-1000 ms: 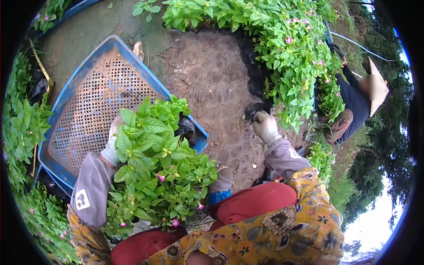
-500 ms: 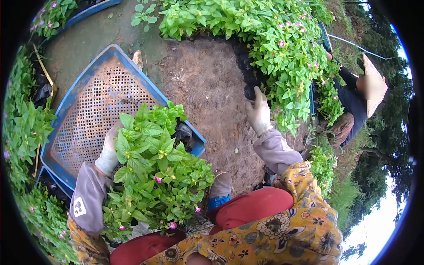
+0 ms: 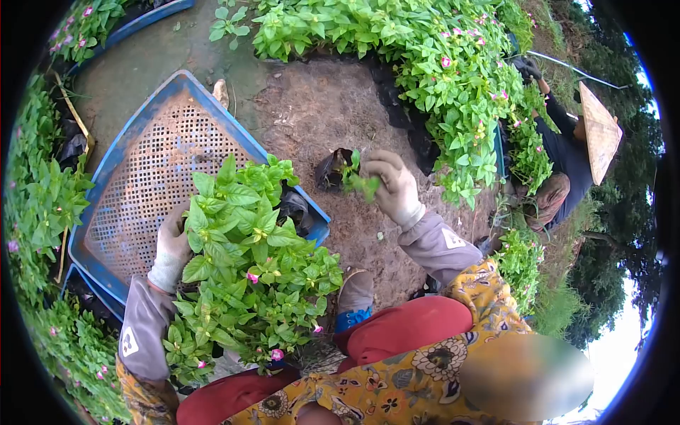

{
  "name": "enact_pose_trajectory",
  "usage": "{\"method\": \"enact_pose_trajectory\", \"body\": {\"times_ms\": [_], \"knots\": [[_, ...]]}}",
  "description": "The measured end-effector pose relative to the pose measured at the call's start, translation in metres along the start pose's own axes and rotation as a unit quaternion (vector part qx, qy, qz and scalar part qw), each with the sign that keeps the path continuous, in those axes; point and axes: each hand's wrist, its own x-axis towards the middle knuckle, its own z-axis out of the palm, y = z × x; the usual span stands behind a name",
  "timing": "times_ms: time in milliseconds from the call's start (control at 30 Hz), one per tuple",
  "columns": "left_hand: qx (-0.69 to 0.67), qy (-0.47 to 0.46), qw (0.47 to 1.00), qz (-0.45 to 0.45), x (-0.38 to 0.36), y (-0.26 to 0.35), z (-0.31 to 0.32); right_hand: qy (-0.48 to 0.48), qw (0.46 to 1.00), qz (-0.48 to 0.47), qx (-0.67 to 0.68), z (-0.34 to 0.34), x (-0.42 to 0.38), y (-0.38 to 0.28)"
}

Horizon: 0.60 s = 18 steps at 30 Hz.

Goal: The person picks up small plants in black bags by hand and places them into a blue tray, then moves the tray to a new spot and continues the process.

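right hand point(image 3: 395, 190) closed round seedling point(image 3: 354, 178) in black bag, held up over bare soil point(image 3: 333, 113) between bed point(image 3: 453, 85) and tray point(image 3: 120, 205). left hand point(image 3: 172, 244) flat on tray, behind plants point(image 3: 248, 269), holding nothing visible. tray about a third filled, near end only; mesh beyond bare. many bags left in bed.

A small seedling point(image 3: 352, 177) with a few green leaves sits in a black plastic bag, tilted on its side, held at its stem in the right hand point(image 3: 394, 190), clear of the soil. A cluster of leafy seedlings point(image 3: 244, 262) with pink buds stands against the left hand point(image 3: 172, 241), on the blue tray point(image 3: 134, 191).
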Motion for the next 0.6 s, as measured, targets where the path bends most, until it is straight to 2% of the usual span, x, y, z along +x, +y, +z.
{"method": "enact_pose_trajectory", "body": {"times_ms": [100, 167, 200, 267, 300, 333, 367, 433, 467, 533, 567, 600], "knots": [[-0.011, -0.014, 1.000, 0.001, -0.006, 0.013, 0.004, 0.135, 0.970, 0.197, -0.048, 0.005, 0.018, 0.035], [0.026, -0.007, 0.999, 0.019, -0.007, 0.011, 0.003, 0.153, 0.945, 0.234, -0.168, 0.018, 0.019, 0.094], [0.046, -0.003, 0.999, 0.027, -0.008, 0.011, 0.001, 0.102, 0.949, 0.260, -0.146, 0.010, 0.018, 0.110], [0.012, -0.003, 1.000, 0.002, -0.013, 0.018, 0.002, 0.029, 0.954, 0.291, -0.061, -0.011, 0.018, 0.099], [-0.006, -0.003, 1.000, -0.010, -0.015, 0.020, 0.002, -0.116, 0.947, 0.299, -0.031, -0.028, 0.017, 0.082], [-0.020, -0.001, 1.000, -0.001, -0.016, 0.014, 0.000, -0.260, 0.917, 0.301, 0.000, -0.046, 0.011, 0.068], [-0.022, 0.002, 1.000, -0.005, -0.017, 0.012, -0.001, -0.400, 0.866, 0.297, 0.029, -0.061, 0.005, 0.058], [-0.026, 0.008, 1.000, -0.013, -0.020, 0.011, -0.003, -0.602, 0.722, 0.341, 0.004, -0.078, -0.005, 0.043], [-0.022, 0.009, 1.000, -0.017, -0.021, 0.011, -0.003, -0.600, 0.731, 0.324, -0.005, -0.080, -0.015, 0.043], [-0.066, -0.011, 0.997, -0.025, -0.022, 0.003, -0.003, -0.338, 0.890, 0.304, -0.020, -0.070, -0.036, 0.044], [-0.086, -0.021, 0.996, -0.029, -0.022, -0.002, -0.005, -0.192, 0.939, 0.283, -0.026, -0.062, -0.045, 0.047], [-0.109, -0.033, 0.993, -0.026, -0.021, -0.010, -0.007, -0.091, 0.950, 0.293, -0.052, -0.052, -0.051, 0.052]]}}
